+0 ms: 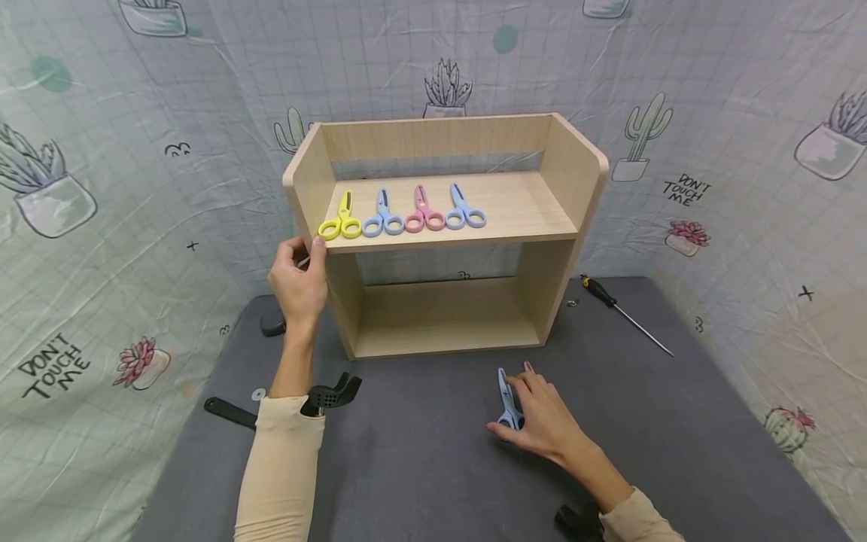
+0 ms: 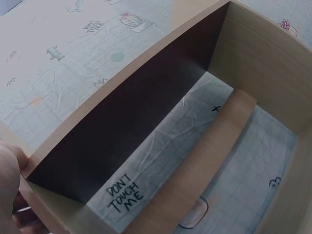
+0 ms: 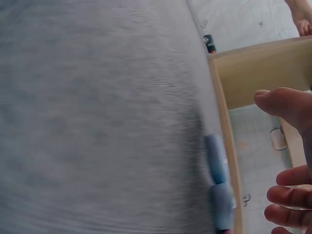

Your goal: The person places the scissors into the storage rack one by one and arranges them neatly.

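My left hand (image 1: 300,286) holds the front left edge of a pale wooden two-tier shelf (image 1: 447,239), its thumb near the upper board. Along that board lie yellow scissors (image 1: 348,214), blue scissors (image 1: 383,214), pink scissors (image 1: 423,211) and more blue scissors (image 1: 463,208), handles toward the front. On the grey table, my right hand (image 1: 542,414) hovers at another pair of blue scissors (image 1: 506,399), thumb and fingers spread apart. A pink tip (image 1: 527,366) shows beyond its fingertips, the rest hidden by the hand. In the right wrist view, the blue handles (image 3: 218,161) stand beside the spread fingers.
A screwdriver (image 1: 626,316) with a black and yellow handle lies right of the shelf, near a small metal piece (image 1: 572,302). At the left are a black handle (image 1: 230,412), a pale disc (image 1: 258,394) and a dark rounded object (image 1: 273,324). Patterned cloth surrounds the table.
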Action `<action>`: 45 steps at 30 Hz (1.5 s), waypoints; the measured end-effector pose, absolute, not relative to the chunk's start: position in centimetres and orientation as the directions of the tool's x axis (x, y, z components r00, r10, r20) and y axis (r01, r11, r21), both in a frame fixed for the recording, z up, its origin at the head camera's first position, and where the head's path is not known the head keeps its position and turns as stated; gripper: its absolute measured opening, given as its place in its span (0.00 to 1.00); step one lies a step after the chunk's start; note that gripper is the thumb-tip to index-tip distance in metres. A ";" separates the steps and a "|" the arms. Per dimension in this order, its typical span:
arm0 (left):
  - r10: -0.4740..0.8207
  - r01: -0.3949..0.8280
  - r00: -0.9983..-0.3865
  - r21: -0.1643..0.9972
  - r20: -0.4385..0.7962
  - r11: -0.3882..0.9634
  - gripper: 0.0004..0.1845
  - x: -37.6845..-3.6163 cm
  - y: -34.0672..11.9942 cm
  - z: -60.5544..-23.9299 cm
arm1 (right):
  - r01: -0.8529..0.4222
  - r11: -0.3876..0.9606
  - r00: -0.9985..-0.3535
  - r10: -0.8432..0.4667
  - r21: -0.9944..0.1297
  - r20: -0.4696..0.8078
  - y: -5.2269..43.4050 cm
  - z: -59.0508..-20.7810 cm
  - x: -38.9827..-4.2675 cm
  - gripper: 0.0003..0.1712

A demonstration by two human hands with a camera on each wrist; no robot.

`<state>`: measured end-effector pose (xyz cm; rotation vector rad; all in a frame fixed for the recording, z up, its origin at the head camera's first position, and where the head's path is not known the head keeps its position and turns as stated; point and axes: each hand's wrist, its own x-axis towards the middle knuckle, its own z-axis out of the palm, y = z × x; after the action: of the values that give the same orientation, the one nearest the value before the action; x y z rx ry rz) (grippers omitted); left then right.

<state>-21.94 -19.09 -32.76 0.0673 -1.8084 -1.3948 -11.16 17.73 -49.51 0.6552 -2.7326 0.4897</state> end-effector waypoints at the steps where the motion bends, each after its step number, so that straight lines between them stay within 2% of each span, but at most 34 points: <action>1: -0.501 0.422 -0.653 0.822 0.568 0.383 0.19 -21.9 -19.1 -32.8 | -0.474 0.841 -0.860 -0.379 -0.260 0.342 17.8 -49.8 -11.1 0.49; 9: -0.510 0.412 -0.644 0.820 0.570 0.397 0.20 -22.0 -19.2 -32.9 | -0.423 0.873 -0.891 -0.352 -0.242 0.287 17.9 -51.0 -10.6 0.49; 21: -0.507 0.417 -0.645 0.819 0.572 0.394 0.20 -22.0 -19.2 -32.8 | -0.373 0.922 -0.910 -0.341 -0.103 0.235 17.9 -51.2 -10.5 0.44; 30: -0.507 0.421 -0.645 0.819 0.572 0.389 0.20 -22.0 -19.2 -32.7 | -0.372 0.921 -0.921 -0.351 -0.118 0.169 17.9 -50.5 -10.4 0.41; 45: -0.495 0.425 -0.651 0.817 0.575 0.390 0.21 -21.9 -19.2 -32.8 | -0.396 0.912 -0.886 -0.348 -0.106 0.307 17.7 -50.5 -10.5 0.32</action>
<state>-21.92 -19.17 -32.83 0.0612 -1.8119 -1.3843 -10.47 17.70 -50.52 0.5547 -2.7918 0.2391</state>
